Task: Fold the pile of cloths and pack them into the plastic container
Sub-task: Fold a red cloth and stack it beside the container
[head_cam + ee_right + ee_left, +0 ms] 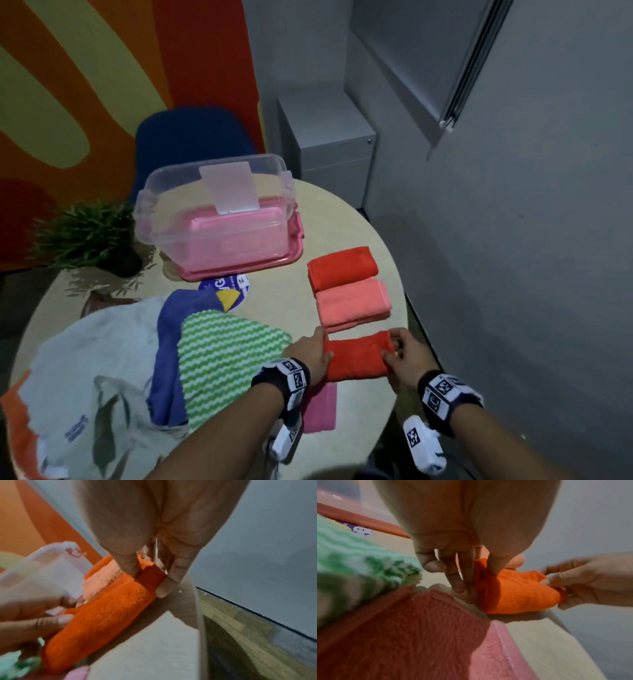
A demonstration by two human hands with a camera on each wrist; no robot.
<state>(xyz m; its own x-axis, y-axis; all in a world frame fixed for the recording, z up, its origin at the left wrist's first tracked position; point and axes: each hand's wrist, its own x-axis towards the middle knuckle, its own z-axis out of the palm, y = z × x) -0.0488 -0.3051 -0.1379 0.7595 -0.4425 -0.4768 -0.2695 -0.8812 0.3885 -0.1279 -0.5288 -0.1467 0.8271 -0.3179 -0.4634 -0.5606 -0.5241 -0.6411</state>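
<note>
Folded orange cloth (pixel 358 356) between hands: left hand (pixel 310 353) pinches one end, right hand (pixel 407 353) other

A folded red cloth (pixel 358 356) lies on the worktop (pixel 284 301), nearest in a row with a salmon cloth (pixel 352 303) and another red cloth (pixel 342 267). Unfolded cloths (pixel 219 353) are heaped left. The clear plastic container (pixel 215 212) stands behind.

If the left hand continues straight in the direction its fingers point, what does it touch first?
Probably the folded salmon-pink cloth. The left hand already grips the folded red cloth and points toward it, though depth is uncertain.
</note>
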